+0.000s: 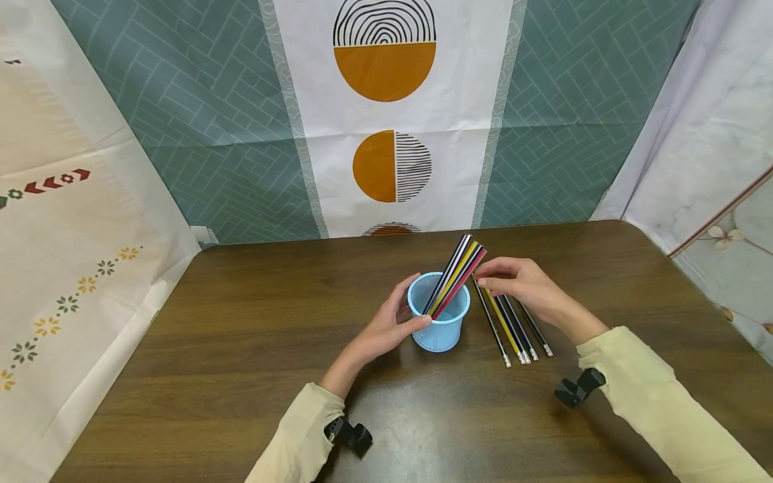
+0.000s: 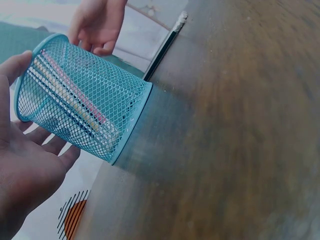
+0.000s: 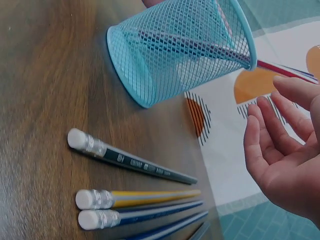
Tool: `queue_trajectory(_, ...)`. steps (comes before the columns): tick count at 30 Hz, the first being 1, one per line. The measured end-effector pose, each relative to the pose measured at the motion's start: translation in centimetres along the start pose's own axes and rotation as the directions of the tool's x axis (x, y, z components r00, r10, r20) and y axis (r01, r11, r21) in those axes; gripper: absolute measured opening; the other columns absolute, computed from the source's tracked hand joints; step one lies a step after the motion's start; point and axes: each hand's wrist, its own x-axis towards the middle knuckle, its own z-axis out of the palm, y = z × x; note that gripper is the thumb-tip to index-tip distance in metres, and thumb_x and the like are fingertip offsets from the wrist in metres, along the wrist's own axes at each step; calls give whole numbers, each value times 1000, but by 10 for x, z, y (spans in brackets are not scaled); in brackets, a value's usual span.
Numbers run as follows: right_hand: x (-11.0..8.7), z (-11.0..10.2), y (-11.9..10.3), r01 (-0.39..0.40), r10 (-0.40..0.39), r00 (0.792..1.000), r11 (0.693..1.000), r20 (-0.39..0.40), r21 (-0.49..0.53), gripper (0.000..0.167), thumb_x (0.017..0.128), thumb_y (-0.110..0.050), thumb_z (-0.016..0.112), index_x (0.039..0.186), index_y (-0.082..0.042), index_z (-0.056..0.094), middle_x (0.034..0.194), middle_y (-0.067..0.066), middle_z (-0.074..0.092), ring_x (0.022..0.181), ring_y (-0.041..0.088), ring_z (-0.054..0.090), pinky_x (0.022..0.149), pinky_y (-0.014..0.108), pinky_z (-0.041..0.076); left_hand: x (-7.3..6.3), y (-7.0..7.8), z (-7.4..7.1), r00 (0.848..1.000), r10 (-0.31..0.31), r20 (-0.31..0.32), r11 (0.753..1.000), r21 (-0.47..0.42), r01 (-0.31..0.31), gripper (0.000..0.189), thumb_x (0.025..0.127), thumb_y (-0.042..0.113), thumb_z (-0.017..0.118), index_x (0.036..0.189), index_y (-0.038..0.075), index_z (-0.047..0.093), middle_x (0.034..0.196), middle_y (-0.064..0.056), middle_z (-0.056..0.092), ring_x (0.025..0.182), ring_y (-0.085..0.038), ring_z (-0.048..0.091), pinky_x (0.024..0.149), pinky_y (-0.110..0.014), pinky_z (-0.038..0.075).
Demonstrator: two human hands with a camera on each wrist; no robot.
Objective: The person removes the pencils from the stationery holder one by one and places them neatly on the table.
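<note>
A light-blue mesh pencil cup [image 1: 439,335] stands on the table with several pencils [image 1: 457,275] leaning in it to the right, among them yellow, red and dark ones. My left hand [image 1: 386,329] grips the cup from its left side, thumb near the front rim. Just right of the cup, my right hand [image 1: 525,288] hovers with fingers loosely bent and nothing in them. In the right wrist view its fingertips are close to the protruding pencil ends. Below it lie several more pencils, including a black pencil [image 3: 145,165] and a yellow pencil [image 3: 150,197], white erasers toward me.
The brown wooden table [image 1: 272,362] runs back to a wall covering [image 1: 241,134] with green panels and orange half-circles. Patterned white cloth [image 1: 121,288] hangs at the left. Black wrist cameras [image 1: 580,388] sit on both sleeves.
</note>
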Motion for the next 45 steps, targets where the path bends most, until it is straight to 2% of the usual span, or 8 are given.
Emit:
queue_trajectory(7,2,6,-3,-7,7,1000,1000,9,12,33,90,-12,68,114,9,62,111,22,63,93,38,57,80,39,54,0,-1,0,1000,-8,-3,1000,3,8,73,90,-2,64,150,2,22,143,-22,38,132,-35,39,108,-47,32)
queue_trajectory(12,4,9,-4,-4,4,1000,1000,9,31,31,89,-10,69,111,10,63,105,21,65,89,32,59,77,39,55,0,0,-1,1000,-12,-3,1000,3,12,73,90,-2,64,150,2,22,144,-22,37,132,-34,39,108,-46,32)
queue_trajectory(19,6,11,-5,3,-4,1000,999,18,47,29,88,-10,70,109,10,64,93,4,67,80,27,57,73,34,53,0,0,0,1000,-7,2,1000,3,7,73,91,0,64,151,3,21,144,-21,37,133,-34,39,108,-47,32)
queue_trajectory(22,6,12,-6,9,-10,1000,998,19,63,30,88,-8,70,109,11,63,91,1,67,79,25,56,72,33,53,0,0,0,1000,-6,0,1000,3,6,74,91,-1,64,151,3,21,144,-21,38,132,-34,39,108,-47,32)
queue_trajectory(27,5,13,-6,21,-22,1000,998,17,62,31,88,-7,70,110,14,62,91,2,68,78,19,57,71,32,53,0,0,0,1000,-9,-3,1000,7,9,74,90,0,64,151,3,21,144,-21,38,132,-34,40,107,-47,33)
queue_trajectory(34,4,15,-7,20,-20,1000,999,-4,46,26,87,-9,72,105,10,65,87,0,68,75,17,56,70,31,52,0,-2,-1,1000,-17,-4,1000,4,17,72,91,0,63,150,2,22,144,-22,37,132,-35,39,108,-47,32)
queue_trajectory(45,1,18,-9,51,-53,997,998,-52,-28,24,87,-10,73,98,10,67,80,1,64,73,23,56,66,30,50,1,-3,0,1000,-16,-1,1000,6,16,72,92,1,63,150,2,22,144,-22,38,133,-35,39,108,-47,33)
